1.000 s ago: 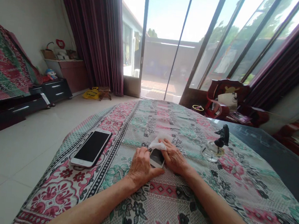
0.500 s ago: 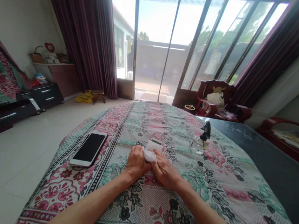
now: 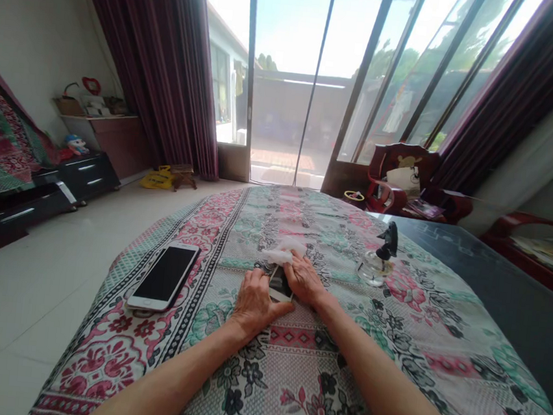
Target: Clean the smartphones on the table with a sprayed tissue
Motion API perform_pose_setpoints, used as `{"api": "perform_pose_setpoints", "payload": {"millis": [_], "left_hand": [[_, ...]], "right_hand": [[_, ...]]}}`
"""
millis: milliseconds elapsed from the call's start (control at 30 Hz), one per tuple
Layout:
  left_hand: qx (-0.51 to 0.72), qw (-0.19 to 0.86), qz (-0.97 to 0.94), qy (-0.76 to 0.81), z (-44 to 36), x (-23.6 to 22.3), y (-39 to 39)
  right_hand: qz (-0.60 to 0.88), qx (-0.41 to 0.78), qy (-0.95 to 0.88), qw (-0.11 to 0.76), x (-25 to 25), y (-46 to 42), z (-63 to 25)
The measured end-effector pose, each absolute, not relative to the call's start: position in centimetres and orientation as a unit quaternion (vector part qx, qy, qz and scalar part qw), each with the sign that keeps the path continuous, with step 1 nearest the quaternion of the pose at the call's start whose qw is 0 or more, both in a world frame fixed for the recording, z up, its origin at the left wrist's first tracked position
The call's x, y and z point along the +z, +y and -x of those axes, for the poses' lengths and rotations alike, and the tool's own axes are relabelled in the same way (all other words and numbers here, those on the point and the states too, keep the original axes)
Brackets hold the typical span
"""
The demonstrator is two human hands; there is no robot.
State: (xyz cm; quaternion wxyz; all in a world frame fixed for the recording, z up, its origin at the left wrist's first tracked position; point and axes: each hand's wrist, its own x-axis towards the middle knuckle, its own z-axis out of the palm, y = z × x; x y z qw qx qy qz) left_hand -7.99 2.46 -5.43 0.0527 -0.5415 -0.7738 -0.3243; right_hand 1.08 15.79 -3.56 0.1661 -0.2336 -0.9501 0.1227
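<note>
My left hand (image 3: 254,301) rests on the patterned cloth (image 3: 319,375) with its fingers curled around the near end of a small white phone (image 3: 279,286) that lies flat. My right hand (image 3: 301,278) is closed on a crumpled white tissue (image 3: 279,253) and presses it against the far end of that small phone. A larger white phone (image 3: 163,277) with a dark screen lies face up to the left, apart from both hands.
A small glass bottle with a dark bird-shaped top (image 3: 379,262) stands right of my hands. A dark glass tabletop (image 3: 507,301) shows beyond the cloth's right edge. Red wooden chairs (image 3: 396,180), a low dark cabinet (image 3: 37,197) and sliding glass doors surround the table.
My right hand has pushed the tissue from the near part of the small phone to its far end, uncovering the screen. The left hand stays on the phone.
</note>
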Motion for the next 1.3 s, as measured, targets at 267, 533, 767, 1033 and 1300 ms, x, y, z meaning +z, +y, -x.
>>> {"api": "perform_pose_setpoints", "payload": {"millis": [267, 533, 767, 1033, 1300], "left_hand": [[-0.312, 0.086, 0.542, -0.776, 7.5, -5.0, 2.2], [-0.235, 0.142, 0.581, -0.766, 7.0, -5.4, 1.9], [-0.247, 0.118, 0.586, -0.763, 7.1, -5.2, 1.8], [-0.253, 0.103, 0.593, -0.757, 7.2, -5.1, 1.6], [-0.293, 0.060, 0.620, -0.725, 7.9, -5.3, 1.4]], "right_hand": [[0.207, 0.158, -0.955, 0.143, -3.5, 11.3, -4.7], [0.176, 0.196, -0.955, 0.138, -3.1, 9.6, -8.0], [0.209, 0.164, -0.952, 0.149, -3.6, 14.3, -5.0], [0.230, 0.132, -0.951, 0.161, -3.4, 15.7, -2.9], [0.176, 0.178, -0.960, 0.123, -3.0, 11.2, -7.8]]}}
